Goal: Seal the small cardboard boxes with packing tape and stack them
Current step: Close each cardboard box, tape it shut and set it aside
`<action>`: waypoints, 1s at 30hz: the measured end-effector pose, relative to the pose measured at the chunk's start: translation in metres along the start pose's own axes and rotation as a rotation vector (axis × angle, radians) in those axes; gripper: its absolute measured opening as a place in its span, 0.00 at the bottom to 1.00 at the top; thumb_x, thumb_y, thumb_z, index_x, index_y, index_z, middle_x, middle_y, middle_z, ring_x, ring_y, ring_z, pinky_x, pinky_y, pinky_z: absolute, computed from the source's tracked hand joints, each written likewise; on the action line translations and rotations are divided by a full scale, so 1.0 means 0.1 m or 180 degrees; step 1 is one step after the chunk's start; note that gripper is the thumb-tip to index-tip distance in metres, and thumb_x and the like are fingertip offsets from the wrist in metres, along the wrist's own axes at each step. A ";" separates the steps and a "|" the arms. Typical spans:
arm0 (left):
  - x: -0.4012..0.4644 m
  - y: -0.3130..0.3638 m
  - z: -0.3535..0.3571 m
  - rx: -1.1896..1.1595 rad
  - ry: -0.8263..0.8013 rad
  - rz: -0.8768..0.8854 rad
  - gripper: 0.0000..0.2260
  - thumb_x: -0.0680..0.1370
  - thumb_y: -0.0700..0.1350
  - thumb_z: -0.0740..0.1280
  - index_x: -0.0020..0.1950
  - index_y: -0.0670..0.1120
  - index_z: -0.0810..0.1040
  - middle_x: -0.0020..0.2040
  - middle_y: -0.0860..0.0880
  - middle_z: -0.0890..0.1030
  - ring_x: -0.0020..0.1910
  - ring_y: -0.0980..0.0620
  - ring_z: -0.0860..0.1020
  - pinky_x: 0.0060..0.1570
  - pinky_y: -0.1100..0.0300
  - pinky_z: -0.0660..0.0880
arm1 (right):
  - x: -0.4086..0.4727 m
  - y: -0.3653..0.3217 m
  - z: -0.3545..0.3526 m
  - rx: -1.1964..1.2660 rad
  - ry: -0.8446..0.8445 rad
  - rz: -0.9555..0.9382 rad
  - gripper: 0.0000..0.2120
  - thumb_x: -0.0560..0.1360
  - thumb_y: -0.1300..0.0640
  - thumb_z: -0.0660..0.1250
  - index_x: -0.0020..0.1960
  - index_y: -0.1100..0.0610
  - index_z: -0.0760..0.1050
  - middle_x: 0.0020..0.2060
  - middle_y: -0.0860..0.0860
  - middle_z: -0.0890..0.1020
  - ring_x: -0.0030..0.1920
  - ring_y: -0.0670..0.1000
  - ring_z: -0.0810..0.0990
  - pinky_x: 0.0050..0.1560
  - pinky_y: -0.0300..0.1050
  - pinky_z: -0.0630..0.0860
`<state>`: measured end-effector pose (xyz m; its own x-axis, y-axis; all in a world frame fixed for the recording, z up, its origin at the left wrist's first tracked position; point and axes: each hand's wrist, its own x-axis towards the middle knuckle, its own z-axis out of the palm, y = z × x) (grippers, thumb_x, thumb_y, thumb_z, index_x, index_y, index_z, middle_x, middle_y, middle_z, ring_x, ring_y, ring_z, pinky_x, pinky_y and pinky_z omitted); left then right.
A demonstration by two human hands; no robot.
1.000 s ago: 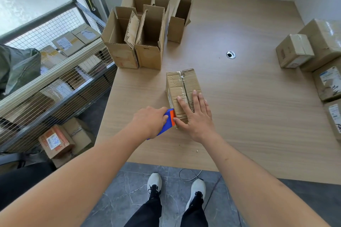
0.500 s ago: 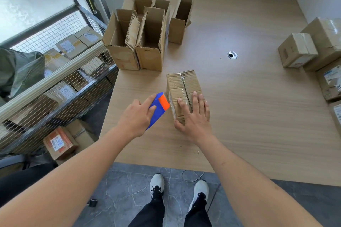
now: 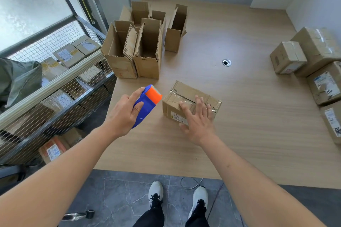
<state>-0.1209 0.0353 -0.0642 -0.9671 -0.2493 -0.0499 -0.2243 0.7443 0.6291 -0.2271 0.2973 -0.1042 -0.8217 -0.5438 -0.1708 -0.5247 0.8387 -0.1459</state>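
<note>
Turned since the earlier frames: the small cardboard box (image 3: 191, 102), then lengthwise away from the body, now askew across the near middle of the counter (image 3: 249, 116), long side running left to right. Lifted clear of the box end as well: the tape dispenser (image 3: 146, 104), blue with an orange head, now just left of the box and apart from it.

Left hand (image 3: 125, 114) wrapped round the dispenser body, thumb along the upper side, orange head aimed at the box. Right hand (image 3: 198, 119) spread flat, fingers on the near top edge and front face, apparently mid-turn or steadying; a taped centre seam visible along the top.

Probably next, either a cross strip or the carry to the stack. For a strip: square the box first, keep the spread hand pressing the flaps shut and out of the tape path, lay the head past one edge, pull straight across, wrap down the far side, then tear against the blade. Rub the tape down flat after.

Sealed boxes (image 3: 313, 64) piled at the right edge of the counter, a likely stacking place; open boxes (image 3: 140, 49) waiting upright at the back left.
</note>
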 end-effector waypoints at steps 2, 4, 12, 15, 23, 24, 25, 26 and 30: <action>0.02 -0.01 0.00 0.0013 -0.0064 0.0071 0.24 0.84 0.58 0.54 0.81 0.61 0.55 0.56 0.46 0.74 0.52 0.48 0.75 0.56 0.45 0.75 | 0.04 -0.06 -0.01 0.0010 0.0354 -0.0014 0.31 0.75 0.41 0.67 0.74 0.43 0.58 0.80 0.60 0.43 0.81 0.64 0.40 0.78 0.64 0.48; 0.04 -0.04 0.01 0.0021 -0.0117 0.0110 0.24 0.84 0.58 0.53 0.81 0.62 0.54 0.56 0.46 0.74 0.53 0.48 0.75 0.56 0.46 0.75 | 0.10 -0.12 -0.01 0.0005 0.0402 -0.0071 0.27 0.75 0.44 0.69 0.71 0.48 0.65 0.78 0.59 0.55 0.79 0.64 0.53 0.75 0.60 0.55; 0.08 -0.12 0.02 -0.0047 -0.0185 0.0228 0.24 0.84 0.58 0.54 0.81 0.62 0.55 0.57 0.47 0.74 0.54 0.49 0.74 0.57 0.48 0.74 | 0.13 -0.16 0.01 -0.0093 0.0223 -0.0045 0.36 0.73 0.65 0.69 0.78 0.50 0.63 0.74 0.58 0.65 0.69 0.61 0.68 0.67 0.56 0.67; 0.12 -0.13 0.00 -0.0059 -0.0181 0.0259 0.24 0.84 0.58 0.54 0.81 0.62 0.55 0.56 0.47 0.75 0.53 0.50 0.75 0.56 0.48 0.75 | 0.14 -0.11 -0.06 0.0103 0.0166 -0.0177 0.33 0.71 0.69 0.67 0.72 0.49 0.69 0.76 0.55 0.64 0.70 0.60 0.67 0.67 0.55 0.68; 0.17 -0.07 -0.09 -0.0050 -0.0179 0.0363 0.24 0.84 0.56 0.55 0.81 0.61 0.57 0.52 0.48 0.73 0.48 0.51 0.74 0.53 0.49 0.74 | 0.13 -0.02 -0.12 0.0598 0.0528 -0.0238 0.16 0.75 0.51 0.62 0.62 0.52 0.73 0.58 0.51 0.77 0.58 0.60 0.76 0.63 0.56 0.71; 0.16 -0.07 -0.10 -0.0067 -0.0193 0.0366 0.23 0.85 0.54 0.57 0.81 0.61 0.57 0.52 0.48 0.73 0.47 0.51 0.74 0.52 0.49 0.74 | 0.14 -0.09 -0.13 0.0605 0.0383 -0.0101 0.22 0.76 0.42 0.59 0.67 0.50 0.71 0.59 0.51 0.76 0.59 0.60 0.75 0.66 0.59 0.69; 0.15 -0.07 -0.11 -0.0096 -0.0227 0.0372 0.23 0.85 0.52 0.58 0.80 0.61 0.58 0.52 0.47 0.73 0.47 0.51 0.74 0.52 0.49 0.74 | 0.17 -0.16 -0.12 0.0503 0.0216 0.0027 0.28 0.75 0.33 0.57 0.69 0.46 0.69 0.60 0.51 0.74 0.61 0.59 0.73 0.69 0.63 0.66; 0.13 -0.08 -0.13 -0.0121 -0.0280 0.0385 0.23 0.85 0.51 0.58 0.80 0.62 0.58 0.53 0.47 0.73 0.47 0.50 0.74 0.53 0.49 0.74 | 0.19 -0.23 -0.11 0.0328 0.0067 0.0133 0.33 0.72 0.27 0.56 0.70 0.43 0.67 0.62 0.51 0.72 0.64 0.59 0.70 0.72 0.66 0.62; 0.09 -0.16 -0.19 -0.0134 -0.0610 0.0478 0.26 0.85 0.49 0.58 0.81 0.63 0.54 0.58 0.48 0.72 0.52 0.49 0.74 0.55 0.52 0.73 | 0.25 -0.35 -0.08 0.0006 -0.0161 0.0077 0.32 0.71 0.31 0.66 0.70 0.45 0.67 0.64 0.53 0.68 0.66 0.61 0.67 0.74 0.64 0.59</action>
<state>-0.1241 0.0097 -0.0603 -0.9952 -0.0127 -0.0970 -0.0749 0.7367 0.6721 -0.2309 0.2541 -0.0957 -0.8218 -0.5242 -0.2234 -0.5043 0.8516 -0.1430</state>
